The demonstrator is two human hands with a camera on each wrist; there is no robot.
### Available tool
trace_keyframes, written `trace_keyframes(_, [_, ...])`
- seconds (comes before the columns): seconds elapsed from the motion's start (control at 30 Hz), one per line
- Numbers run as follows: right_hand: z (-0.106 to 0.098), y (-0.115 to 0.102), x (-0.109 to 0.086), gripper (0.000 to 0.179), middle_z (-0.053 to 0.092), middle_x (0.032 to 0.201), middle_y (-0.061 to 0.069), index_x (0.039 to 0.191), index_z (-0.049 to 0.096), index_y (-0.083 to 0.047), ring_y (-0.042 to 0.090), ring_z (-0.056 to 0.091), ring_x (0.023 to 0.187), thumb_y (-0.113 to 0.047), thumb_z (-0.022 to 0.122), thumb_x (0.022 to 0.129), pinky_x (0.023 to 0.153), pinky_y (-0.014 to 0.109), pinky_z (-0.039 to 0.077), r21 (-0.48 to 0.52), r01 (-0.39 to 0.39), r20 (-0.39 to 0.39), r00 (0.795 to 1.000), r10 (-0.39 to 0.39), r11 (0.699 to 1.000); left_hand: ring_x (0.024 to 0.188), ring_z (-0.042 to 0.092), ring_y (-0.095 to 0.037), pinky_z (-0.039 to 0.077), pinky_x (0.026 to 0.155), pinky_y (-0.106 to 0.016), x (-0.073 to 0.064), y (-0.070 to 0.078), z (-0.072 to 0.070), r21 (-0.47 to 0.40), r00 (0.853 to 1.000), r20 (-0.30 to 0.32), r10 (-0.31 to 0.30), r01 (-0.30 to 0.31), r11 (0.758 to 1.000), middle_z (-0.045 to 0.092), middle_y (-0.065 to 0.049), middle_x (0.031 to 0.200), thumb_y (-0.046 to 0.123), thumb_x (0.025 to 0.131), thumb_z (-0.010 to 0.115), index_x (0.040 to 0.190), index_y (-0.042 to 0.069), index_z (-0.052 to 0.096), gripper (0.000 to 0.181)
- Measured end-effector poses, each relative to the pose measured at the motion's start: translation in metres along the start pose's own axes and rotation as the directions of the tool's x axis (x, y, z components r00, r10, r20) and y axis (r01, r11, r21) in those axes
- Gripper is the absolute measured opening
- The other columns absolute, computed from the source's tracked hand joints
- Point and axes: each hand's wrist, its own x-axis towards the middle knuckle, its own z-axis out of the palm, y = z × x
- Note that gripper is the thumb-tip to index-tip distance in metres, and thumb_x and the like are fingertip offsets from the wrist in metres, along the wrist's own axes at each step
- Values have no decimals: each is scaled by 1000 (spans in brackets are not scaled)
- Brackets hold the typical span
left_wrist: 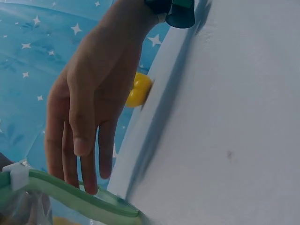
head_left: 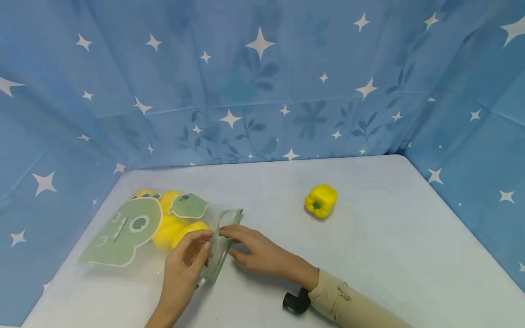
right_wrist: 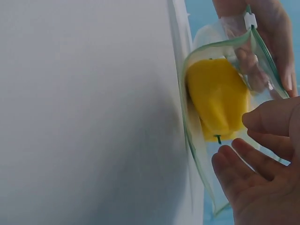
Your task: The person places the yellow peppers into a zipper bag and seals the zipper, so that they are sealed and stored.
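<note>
A clear zip bag (head_left: 123, 232) with green cartoon prints and a green rim lies on the left of the table, several yellow bell peppers (head_left: 166, 230) inside. In the head view my left hand (head_left: 184, 264) pinches the near side of its mouth. Opposite, my right hand (head_left: 262, 250) reaches into the mouth, fingers fairly straight. The right wrist view shows the right thumb and fingers (right_wrist: 265, 154) apart, in front of a yellow pepper (right_wrist: 218, 96) in the bag. The left wrist view shows my right hand (left_wrist: 86, 103) with fingertips behind the green rim (left_wrist: 84, 201).
Another yellow bell pepper (head_left: 321, 201) lies on the white table (head_left: 389, 228), right of the bag. A black wrist camera (head_left: 297, 301) sits under the right wrist. A white slider (right_wrist: 250, 20) is on the bag's rim. Blue star-printed curtains (head_left: 262, 82) surround the table.
</note>
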Motion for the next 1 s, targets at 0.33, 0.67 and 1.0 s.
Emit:
trace_keyframes(0.33, [-28, 5, -15, 48, 51, 158, 4, 153, 49, -12, 20, 51, 144, -11, 59, 107, 118, 40, 50, -103, -21, -40, 999, 17, 994, 90, 71, -16, 63, 67, -27, 4, 1, -4, -8, 998, 65, 27, -26, 1000, 69, -8, 117, 1, 99, 69, 123, 9, 70, 26])
trace_keyframes(0.67, [-61, 10, -25, 49, 47, 160, 1, 154, 49, -19, 23, 45, 150, -20, 61, 107, 124, 47, 42, -249, -103, -161, 985, 63, 963, 92, 69, -4, 65, 73, -27, 7, 1, -8, -57, 993, 107, 42, -36, 998, 67, -5, 119, -9, 93, 70, 132, 6, 67, 42])
trace_keyframes(1.0, [-91, 16, -34, 50, 45, 162, 3, 156, 47, -18, 27, 42, 151, -26, 58, 108, 124, 52, 42, -332, -135, -221, 973, 62, 934, 98, 68, -9, 64, 83, -22, 8, -2, -12, -124, 988, 144, 62, -44, 991, 66, -1, 124, -14, 89, 72, 138, 3, 63, 53])
